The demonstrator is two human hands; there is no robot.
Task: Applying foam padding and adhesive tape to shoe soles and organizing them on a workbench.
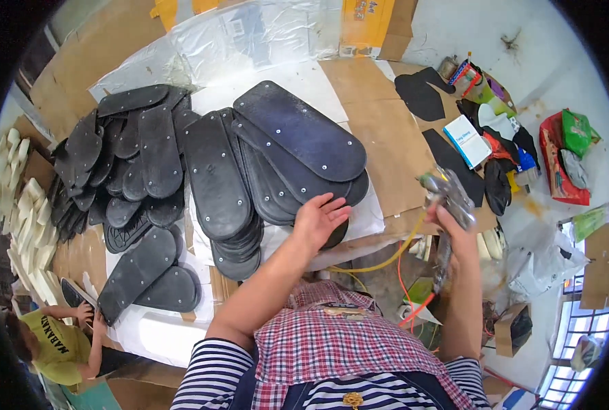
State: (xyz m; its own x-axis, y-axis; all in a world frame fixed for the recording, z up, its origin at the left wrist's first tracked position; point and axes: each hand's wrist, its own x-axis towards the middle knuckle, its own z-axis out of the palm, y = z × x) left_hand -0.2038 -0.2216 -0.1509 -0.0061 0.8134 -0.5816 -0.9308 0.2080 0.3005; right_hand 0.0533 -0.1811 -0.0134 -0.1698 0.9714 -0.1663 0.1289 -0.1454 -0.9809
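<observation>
My right hand (pixel 457 234) is wrapped round a metal spray gun (pixel 460 199), held up beside the table's right part. An orange hose (pixel 422 309) runs to its lower end. My left hand (pixel 316 224), palm partly turned up and fingers apart, is by the near end of a fanned pile of long black soles (pixel 303 130) with small metallic studs. Whether its fingertips touch the pile, I cannot tell. To the left stands another stack of black soles (pixel 217 174), with a heap of smaller ones (pixel 159 147) beyond it.
Cardboard (pixel 366 130) covers the table. White pieces (pixel 34 236) pile up at the far left. At the lower left another person (pixel 55 345) has both hands at a black sole (pixel 140 270). A white box (pixel 467 141) and bags lie at right. A yellow hose (pixel 379 263) hangs near me.
</observation>
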